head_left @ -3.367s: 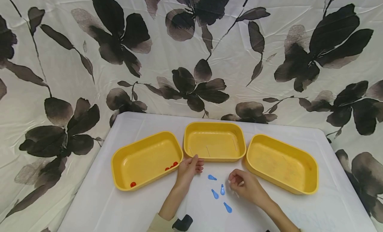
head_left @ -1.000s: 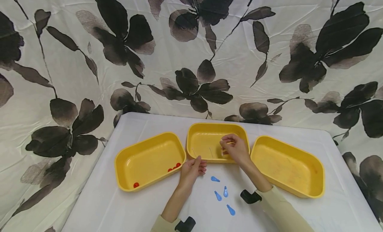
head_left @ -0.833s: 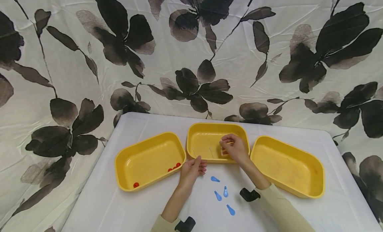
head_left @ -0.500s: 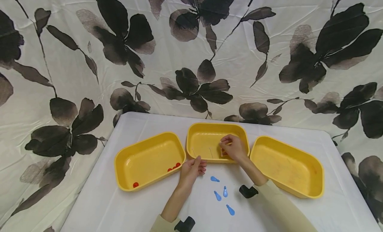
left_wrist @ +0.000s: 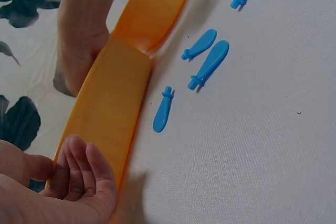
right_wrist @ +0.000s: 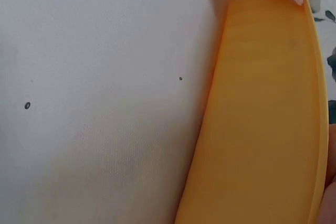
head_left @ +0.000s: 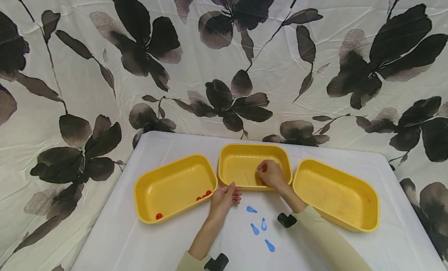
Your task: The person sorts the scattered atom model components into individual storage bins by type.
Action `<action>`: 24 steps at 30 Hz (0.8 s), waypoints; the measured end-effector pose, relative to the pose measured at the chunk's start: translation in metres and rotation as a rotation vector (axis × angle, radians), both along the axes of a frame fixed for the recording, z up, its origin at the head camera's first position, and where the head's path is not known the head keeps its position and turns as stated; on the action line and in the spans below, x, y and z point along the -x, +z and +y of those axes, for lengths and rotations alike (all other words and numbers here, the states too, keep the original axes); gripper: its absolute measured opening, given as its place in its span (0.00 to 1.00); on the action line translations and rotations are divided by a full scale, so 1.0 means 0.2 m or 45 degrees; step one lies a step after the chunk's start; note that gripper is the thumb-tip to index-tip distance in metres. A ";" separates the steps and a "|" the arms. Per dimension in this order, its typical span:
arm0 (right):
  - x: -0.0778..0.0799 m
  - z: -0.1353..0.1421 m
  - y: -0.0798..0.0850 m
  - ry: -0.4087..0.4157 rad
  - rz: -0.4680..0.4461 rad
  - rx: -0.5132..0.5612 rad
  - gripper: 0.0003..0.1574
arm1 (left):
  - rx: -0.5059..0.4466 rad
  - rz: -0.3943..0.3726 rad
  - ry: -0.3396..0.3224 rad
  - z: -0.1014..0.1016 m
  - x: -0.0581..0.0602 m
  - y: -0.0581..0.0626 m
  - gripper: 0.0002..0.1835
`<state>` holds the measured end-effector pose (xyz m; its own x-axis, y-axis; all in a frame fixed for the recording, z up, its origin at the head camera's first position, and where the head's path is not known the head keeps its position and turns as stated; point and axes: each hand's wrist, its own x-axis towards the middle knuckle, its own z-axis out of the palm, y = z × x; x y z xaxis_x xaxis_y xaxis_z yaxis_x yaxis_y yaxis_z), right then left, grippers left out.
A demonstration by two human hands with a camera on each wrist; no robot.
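Head view: left hand (head_left: 223,198) pinches near rim of middle tray (head_left: 239,158); right hand (head_left: 271,173) inside, grip hidden; tugged rim could scatter thin sticks (head_left: 246,178).

Whether the right hand (head_left: 271,173) holds anything inside the middle yellow tray (head_left: 239,162) cannot be seen.

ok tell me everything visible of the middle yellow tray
The middle yellow tray is rectangular with rounded corners, glossy and apparently plastic. It sits upright on the white-covered table, between the left tray and right tray. Two thin sticks show inside. The left hand holds its near rim; the right hand reaches in, any contact hidden.
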<state>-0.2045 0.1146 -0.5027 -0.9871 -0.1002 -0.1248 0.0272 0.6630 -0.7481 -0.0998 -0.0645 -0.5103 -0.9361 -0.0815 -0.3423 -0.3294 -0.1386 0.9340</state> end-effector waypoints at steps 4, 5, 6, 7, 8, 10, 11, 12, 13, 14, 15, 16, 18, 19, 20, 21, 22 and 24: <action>0.00 0.01 0.00 0.037 0.005 -0.031 0.03 | 0.003 -0.014 -0.001 0.01 0.00 -0.01 0.21; 0.00 0.01 0.00 0.045 0.004 -0.030 0.03 | 0.002 -0.018 0.000 0.01 0.00 -0.01 0.20; 0.00 0.01 0.00 0.054 0.006 -0.027 0.04 | 0.004 -0.018 -0.001 0.01 0.00 -0.01 0.20; 0.00 0.01 0.00 0.063 0.006 -0.025 0.04 | 0.006 -0.019 -0.002 0.01 0.00 -0.01 0.20; -0.01 0.01 0.00 0.070 0.004 -0.024 0.04 | 0.010 -0.012 -0.004 0.01 0.00 -0.01 0.21; 0.00 0.02 0.00 0.082 -0.002 -0.020 0.05 | 0.008 -0.012 -0.002 0.01 0.00 -0.01 0.20; 0.00 0.02 0.01 0.091 -0.004 -0.022 0.05 | 0.005 -0.011 -0.001 0.01 0.00 -0.01 0.20; -0.01 0.02 0.01 0.098 -0.007 -0.023 0.06 | 0.004 -0.012 -0.001 0.01 0.00 -0.01 0.20; -0.01 0.02 0.01 0.103 -0.010 -0.029 0.06 | 0.003 -0.013 0.000 0.01 0.00 -0.01 0.20; -0.01 0.03 0.01 0.107 -0.009 -0.034 0.06 | 0.003 -0.012 -0.001 0.01 0.00 -0.01 0.20; 0.00 0.03 0.01 0.112 -0.014 -0.036 0.07 | -0.001 -0.018 0.003 0.01 0.01 -0.01 0.20; 0.00 0.04 0.01 0.115 -0.018 -0.039 0.07 | -0.002 -0.017 0.001 0.01 0.01 -0.01 0.20; -0.01 0.05 0.02 0.117 -0.031 -0.037 0.07 | 0.002 -0.014 0.000 0.01 0.01 -0.01 0.20; -0.01 0.05 0.02 0.119 -0.031 -0.038 0.07 | 0.002 -0.014 0.000 0.01 0.01 -0.01 0.21; -0.01 0.05 0.02 0.122 -0.024 -0.037 0.07 | 0.003 -0.015 0.002 0.01 0.01 -0.01 0.21; -0.01 0.06 0.03 0.126 -0.020 -0.034 0.07 | 0.002 -0.014 0.002 0.01 0.01 -0.02 0.21; -0.01 0.06 0.03 0.130 -0.010 -0.028 0.07 | 0.004 -0.014 0.001 0.01 0.01 -0.02 0.21; -0.02 0.07 0.04 0.135 0.002 -0.008 0.07 | 0.007 -0.017 0.002 0.01 0.01 -0.02 0.20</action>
<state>-0.2001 0.1276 -0.4947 -0.9711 -0.2036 -0.1245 -0.0443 0.6666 -0.7441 -0.1021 -0.0632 -0.5141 -0.9314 -0.0853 -0.3539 -0.3412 -0.1341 0.9304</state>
